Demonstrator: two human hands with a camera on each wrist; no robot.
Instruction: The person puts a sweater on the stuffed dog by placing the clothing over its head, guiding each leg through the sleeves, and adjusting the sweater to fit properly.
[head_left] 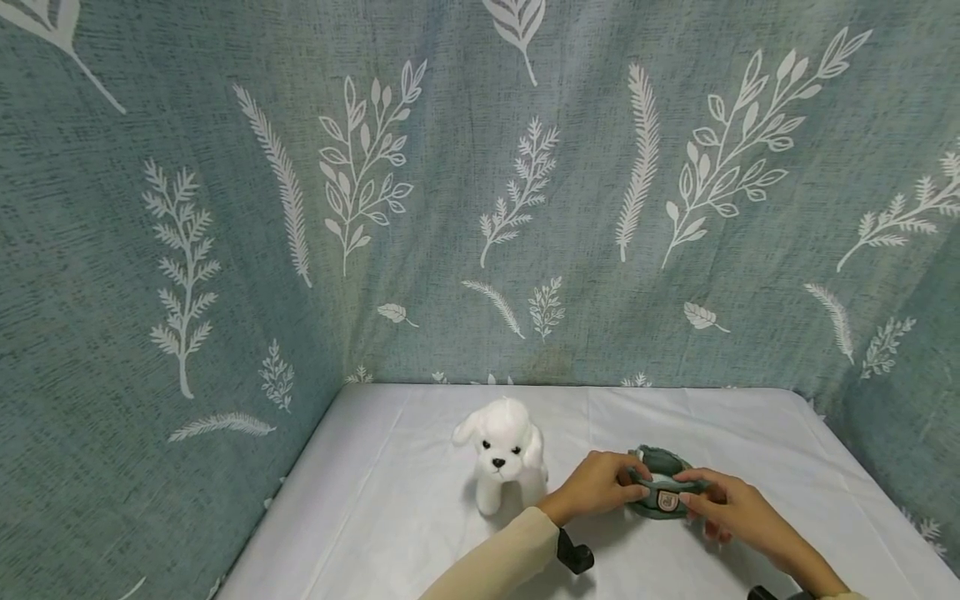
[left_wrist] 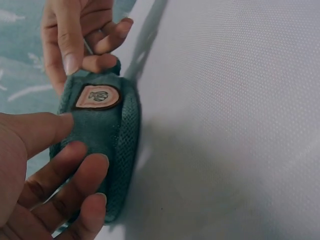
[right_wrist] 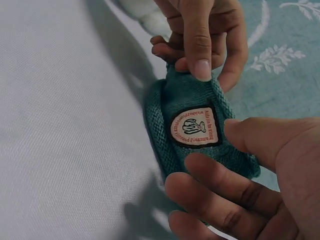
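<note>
A small green knitted piece (head_left: 655, 505), shaped like a band or cap with rolled edges, is on the white-covered table, its opening turned up. On its front is a pale patch (right_wrist: 195, 127) with a dark border, lettering and a small motif. My left hand (head_left: 600, 485) pinches one end of the knit, thumb at the upper edge. At the opposite end my right hand (head_left: 738, 510) pinches it too, thumb beside the patch. Both wrist views show thumbs and fingertips on the fabric. To the left of my left hand stands a white plush dog (head_left: 504, 450), facing me.
A white cloth (head_left: 390, 517) covers the table. Behind it and along both sides hang green-blue curtains (head_left: 450, 208) printed with white leaves. My left forearm, in a beige sleeve (head_left: 498, 554), crosses in front of the plush dog's side. A black strap (head_left: 573, 552) is on that wrist.
</note>
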